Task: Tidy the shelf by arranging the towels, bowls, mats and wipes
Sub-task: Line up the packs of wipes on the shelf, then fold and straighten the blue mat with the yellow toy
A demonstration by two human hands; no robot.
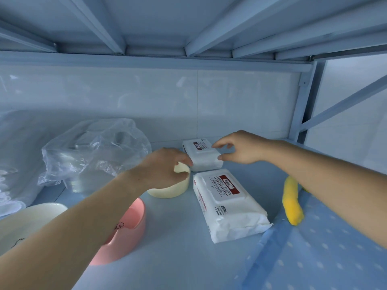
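Two white wipes packs lie on the blue shelf (173, 254): a far one (202, 163) near the back wall and a larger near one (230, 206). My right hand (243, 147) hovers over the far pack's right end with fingers apart, thumb tip at its near corner. My left hand (163, 167) rests on a small cream bowl (171, 190), thumb on its rim and fingers over its far edge, reaching the far pack's left end. A pink bowl (130, 220) and a big cream bowl (27, 218) sit under my left forearm.
A crumpled clear plastic bag (94, 149) fills the back left. At the right, a rolled yellow towel (291, 203) lies on a blue dotted mat (314, 252). The shelf above hangs low; a metal post and diagonal brace (339, 105) close the right side.
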